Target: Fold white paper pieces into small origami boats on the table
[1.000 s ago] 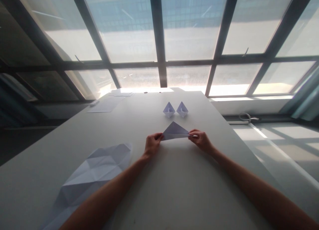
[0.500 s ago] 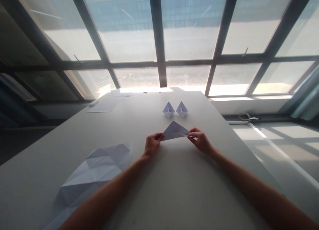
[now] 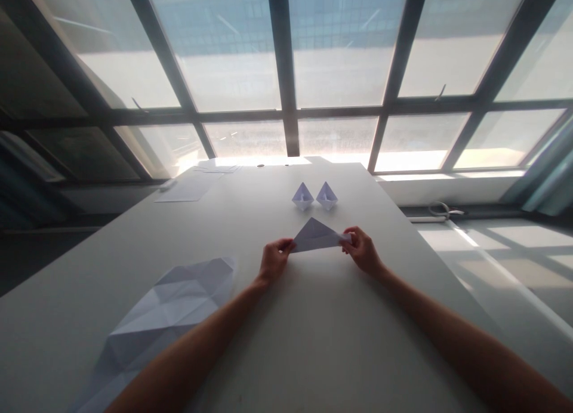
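Observation:
Between my two hands is a folded sheet of white paper [image 3: 315,236], a triangle with a band along its lower edge, like a paper hat. Its left corner is pinched by my left hand [image 3: 276,259], thumb and fingers closed. My right hand [image 3: 362,249] grips a flap at the right corner, which sticks out sideways. Just beyond the folded paper stand two small paper boats, a left boat [image 3: 303,197] and a right boat [image 3: 327,197], side by side.
A large creased sheet [image 3: 172,302] lies on the white table [image 3: 340,341] at the left, partly behind my left forearm. Flat papers [image 3: 188,187] rest at the far left. Windows [image 3: 335,67] rise behind the table. A coiled cable [image 3: 439,209] is off its right side.
My right hand has shifted slightly right and up, and the flap at the paper's right corner now extends further out. My left hand has hardly moved.

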`<state>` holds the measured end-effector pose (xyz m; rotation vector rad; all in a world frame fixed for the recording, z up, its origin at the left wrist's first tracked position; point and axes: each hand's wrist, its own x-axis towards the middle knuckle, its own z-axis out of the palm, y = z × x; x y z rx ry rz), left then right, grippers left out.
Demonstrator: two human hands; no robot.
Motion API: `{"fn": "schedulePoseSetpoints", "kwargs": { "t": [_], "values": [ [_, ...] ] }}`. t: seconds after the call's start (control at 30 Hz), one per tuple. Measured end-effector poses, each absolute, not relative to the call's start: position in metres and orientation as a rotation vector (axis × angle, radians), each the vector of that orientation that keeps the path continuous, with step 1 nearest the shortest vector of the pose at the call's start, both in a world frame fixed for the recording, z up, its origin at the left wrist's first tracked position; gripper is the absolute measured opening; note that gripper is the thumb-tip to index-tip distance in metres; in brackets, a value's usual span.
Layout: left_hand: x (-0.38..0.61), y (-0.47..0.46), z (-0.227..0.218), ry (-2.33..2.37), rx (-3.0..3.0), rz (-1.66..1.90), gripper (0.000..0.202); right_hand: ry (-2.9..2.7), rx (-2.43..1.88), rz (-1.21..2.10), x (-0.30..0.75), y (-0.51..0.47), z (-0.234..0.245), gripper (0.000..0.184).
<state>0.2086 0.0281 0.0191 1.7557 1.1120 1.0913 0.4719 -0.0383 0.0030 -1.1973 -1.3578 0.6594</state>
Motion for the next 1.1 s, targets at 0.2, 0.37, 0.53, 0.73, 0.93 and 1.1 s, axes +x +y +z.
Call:
{"fn": "schedulePoseSetpoints", "kwargs": {
  "t": [0.2,0.37,0.53,0.73,0.93,1.1],
  "values": [
    [0.209,0.0292,0.0165,1.11,1.795,1.072,0.033,-1.215,-1.146,0.724,0.4722,-0.0367,0.0065,0.035],
    [0.2085,0.0332,0.0111,1.105,1.807,1.049,0.034,-1.139,-1.151,0.707,0.4729,-0.0342,0.0055,0.036],
    [0.2087,0.0326,0.0123,1.101,1.819,1.046,0.032,-1.125,-1.159,0.702,0.4732,-0.0333,0.0044,0.029],
    [0.2093,0.0302,0.0163,1.123,1.779,1.057,0.033,-1.188,-1.196,0.692,0.4744,-0.0331,0.0005,0.043],
    [0.2094,0.0283,0.0193,1.112,1.794,1.058,0.032,-1.292,-1.199,0.617,0.4741,-0.0343,0.0014,0.031],
    [0.2085,0.0291,0.0168,1.086,1.776,1.051,0.031,-1.302,-1.222,0.555,0.475,-0.0335,0.0003,0.03]
  ]
}}
